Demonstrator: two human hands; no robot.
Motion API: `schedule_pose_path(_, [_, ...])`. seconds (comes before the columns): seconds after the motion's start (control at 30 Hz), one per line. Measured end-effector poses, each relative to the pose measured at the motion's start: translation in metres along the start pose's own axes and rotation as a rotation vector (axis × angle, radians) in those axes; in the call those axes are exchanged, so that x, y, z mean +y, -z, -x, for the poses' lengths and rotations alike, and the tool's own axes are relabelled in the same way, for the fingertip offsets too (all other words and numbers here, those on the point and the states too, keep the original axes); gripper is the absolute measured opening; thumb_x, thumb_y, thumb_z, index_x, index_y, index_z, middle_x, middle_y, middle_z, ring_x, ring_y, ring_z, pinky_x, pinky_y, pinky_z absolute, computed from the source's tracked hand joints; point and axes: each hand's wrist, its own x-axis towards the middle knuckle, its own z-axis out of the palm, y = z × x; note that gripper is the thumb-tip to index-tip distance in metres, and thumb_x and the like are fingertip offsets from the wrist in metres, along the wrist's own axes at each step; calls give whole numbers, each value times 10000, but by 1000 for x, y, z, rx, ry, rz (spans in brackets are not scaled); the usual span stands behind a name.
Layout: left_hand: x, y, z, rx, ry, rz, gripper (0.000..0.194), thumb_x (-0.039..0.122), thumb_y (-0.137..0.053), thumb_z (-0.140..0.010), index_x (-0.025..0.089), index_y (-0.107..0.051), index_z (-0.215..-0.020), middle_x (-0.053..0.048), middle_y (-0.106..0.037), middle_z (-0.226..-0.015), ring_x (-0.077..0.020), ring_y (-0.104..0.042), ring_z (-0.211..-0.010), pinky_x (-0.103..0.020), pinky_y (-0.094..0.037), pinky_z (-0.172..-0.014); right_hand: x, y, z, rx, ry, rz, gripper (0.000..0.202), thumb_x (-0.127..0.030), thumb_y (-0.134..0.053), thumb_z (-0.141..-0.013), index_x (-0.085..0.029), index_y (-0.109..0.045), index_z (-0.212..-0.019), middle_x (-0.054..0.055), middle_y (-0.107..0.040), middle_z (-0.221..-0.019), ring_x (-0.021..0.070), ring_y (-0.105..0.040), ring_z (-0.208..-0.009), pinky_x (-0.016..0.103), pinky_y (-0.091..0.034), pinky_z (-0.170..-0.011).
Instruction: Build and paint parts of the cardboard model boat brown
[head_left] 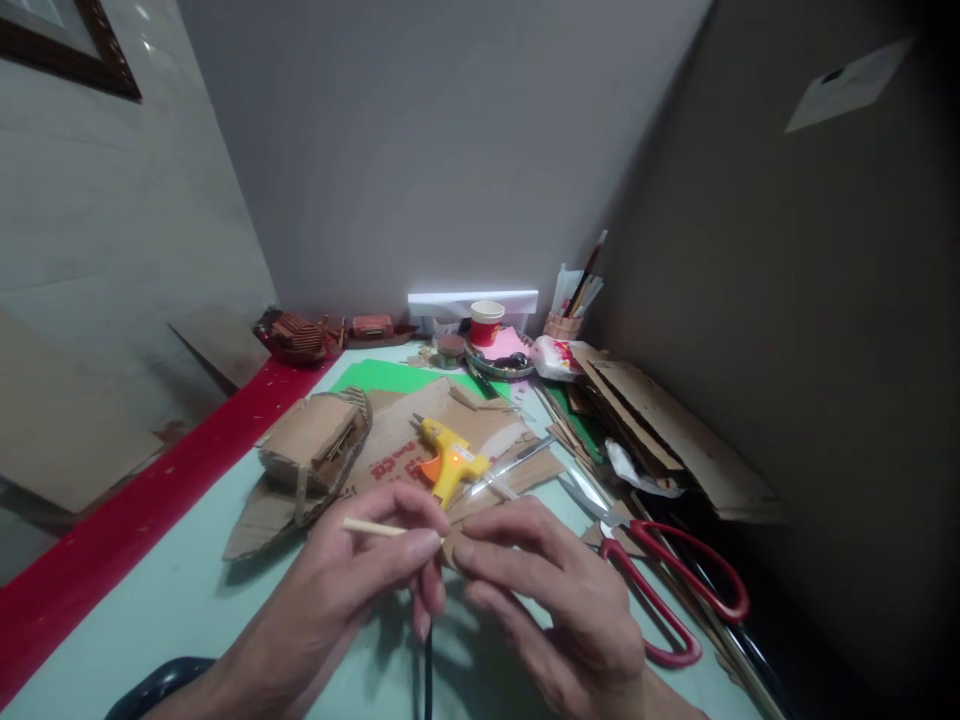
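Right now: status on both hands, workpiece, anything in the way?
Left hand pinching thin pale wooden stick. Right hand holding small brown piece at stick's tip. Close by: yellow-and-orange glue gun beyond hands; red-handled metal scissors beside right hand.

head camera looks forward, down over table [187, 600]

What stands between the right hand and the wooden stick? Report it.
Two things: the small brown piece in the fingers of the right hand, and the left hand, whose fingers grip the wooden stick beside that piece. Whether stick and piece touch, I cannot tell.
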Motion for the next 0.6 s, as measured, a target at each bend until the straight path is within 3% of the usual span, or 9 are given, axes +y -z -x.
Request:
schedule_pose_path(0.17, [1, -3, 1, 42, -61, -46, 167, 321, -740, -824, 171, -670, -844, -9, -665, -604, -122, -598, -555, -200, -490, -553, 0, -5, -4, 117, -118, -105, 320, 24, -645, -885, -177, -710, -1126, 76, -647, -1111, 158, -650, -1038, 251, -549, -919])
schedule_pose_path(0.37, [0, -10, 7, 143, -140, -302, 130, 297, -709, -812, 178, -666, -785, -8, -682, -615, -128, -626, -546, -215, -490, -564, -3, -7, -2, 129, -252, -215, 234, -49, -630, -908, -228, -650, -1057, 25, -638, -982, 158, -634, -921, 288, -552, -836])
schedule_pose_path(0.47, [-1, -9, 9, 104, -260, -376, 123, 286, -725, -797, 189, -675, -743, -6, -669, -658, -135, -619, -564, -237, -493, -553, -4, -7, 1, 103, -296, -218, 273, -65, -618, -925, -259, -614, -1117, 25, -624, -1017, 159, -632, -932, 277, -555, -837])
schedule_pose_path(0.6, [0, -4, 11, 12, -479, -633, 136, 260, -666, -877, 200, -673, -755, 1, -650, -664, -136, -595, -616, -265, -479, -640, -2, -5, 4, -29, -274, -167, 266, -82, -622, -939, -278, -611, -1118, 49, -651, -1110, 203, -643, -1057, 320, -565, -925])
